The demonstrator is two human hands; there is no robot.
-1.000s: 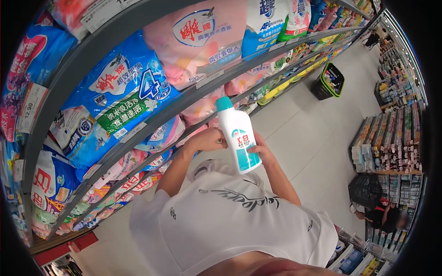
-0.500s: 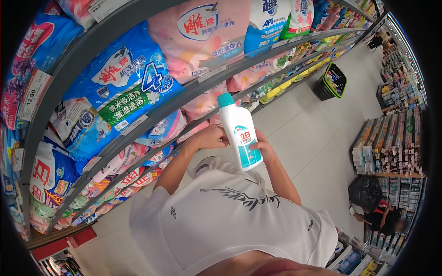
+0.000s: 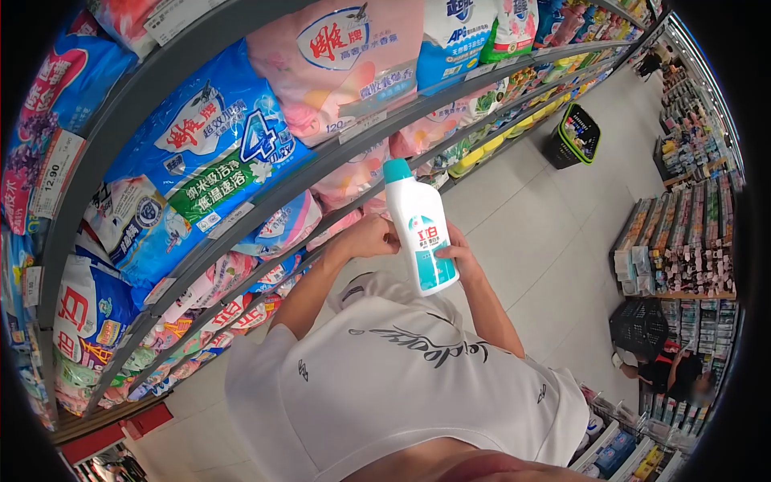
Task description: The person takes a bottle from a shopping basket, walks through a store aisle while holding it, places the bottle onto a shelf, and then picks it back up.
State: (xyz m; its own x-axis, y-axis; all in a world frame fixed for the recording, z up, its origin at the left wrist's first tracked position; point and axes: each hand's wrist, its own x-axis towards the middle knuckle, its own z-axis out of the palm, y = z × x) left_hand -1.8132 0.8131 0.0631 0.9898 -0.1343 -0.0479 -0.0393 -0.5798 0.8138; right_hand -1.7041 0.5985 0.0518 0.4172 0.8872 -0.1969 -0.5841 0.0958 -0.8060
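Observation:
A white bottle (image 3: 422, 233) with a teal cap and a teal lower label is held up in front of my chest, tilted a little, its front label facing the camera. My right hand (image 3: 456, 254) grips its right side, thumb across the label and the other fingers largely hidden behind. Just left of the bottle, my left hand (image 3: 374, 238) is closed, with its fingers curled in and no object visible in it. Whether it touches the bottle is unclear.
Shelves (image 3: 321, 153) curve along the left and top, stacked with large detergent bags (image 3: 213, 153). A black and green basket (image 3: 574, 138) stands on the floor. At the lower right are a person (image 3: 671, 375) and a dark basket (image 3: 638, 328), near more shelving (image 3: 675, 245).
The view shifts slightly relative to the shelves. Both hands keep nearly the same pose, and the bottle stays in my right hand with only a slight change of angle.

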